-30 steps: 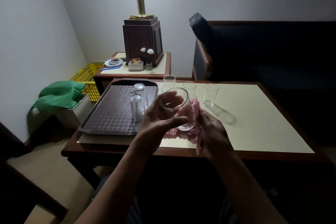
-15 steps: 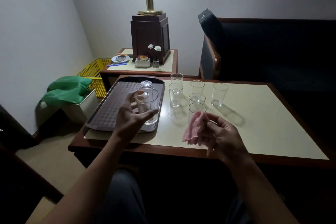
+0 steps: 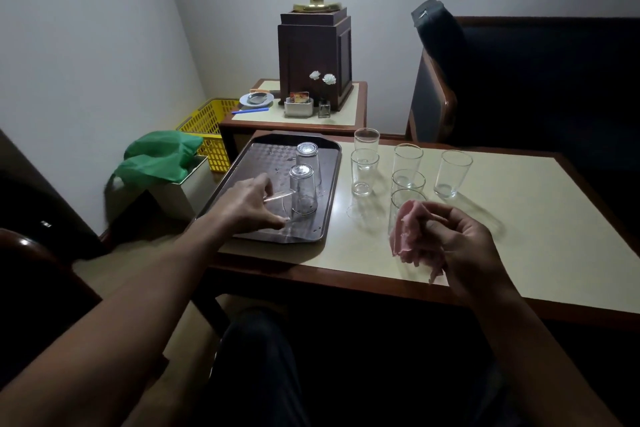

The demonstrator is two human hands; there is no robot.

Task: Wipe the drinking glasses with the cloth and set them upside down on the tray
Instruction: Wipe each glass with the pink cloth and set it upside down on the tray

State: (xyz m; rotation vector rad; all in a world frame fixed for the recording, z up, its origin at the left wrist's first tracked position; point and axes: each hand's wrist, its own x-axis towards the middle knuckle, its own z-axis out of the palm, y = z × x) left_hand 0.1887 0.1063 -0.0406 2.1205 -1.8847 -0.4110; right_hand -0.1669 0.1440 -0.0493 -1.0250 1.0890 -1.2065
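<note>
My left hand (image 3: 247,206) hovers over the near part of the dark brown tray (image 3: 258,158) and grips a clear drinking glass (image 3: 283,211), which is blurred and tilted just above the tray. Beside it, two glasses stand upside down on the tray, one in front (image 3: 303,189) and one behind (image 3: 307,155). Several upright glasses (image 3: 452,173) stand on the cream table top to the right of the tray. Bunched in my right hand (image 3: 465,246) is the pink cloth (image 3: 410,236), held above the table's front edge and covering part of the nearest upright glass (image 3: 403,199).
A side table (image 3: 349,114) behind carries a wooden lamp base (image 3: 315,55), a plate, a holder and a small bottle. A yellow basket (image 3: 207,128) and a bin with a green bag (image 3: 159,156) sit on the left. A dark sofa (image 3: 536,80) lines the far right.
My left hand carried the glass away from the cloth to the tray and lowered it there, turning it over. My right hand kept the cloth and stayed above the table's front edge.
</note>
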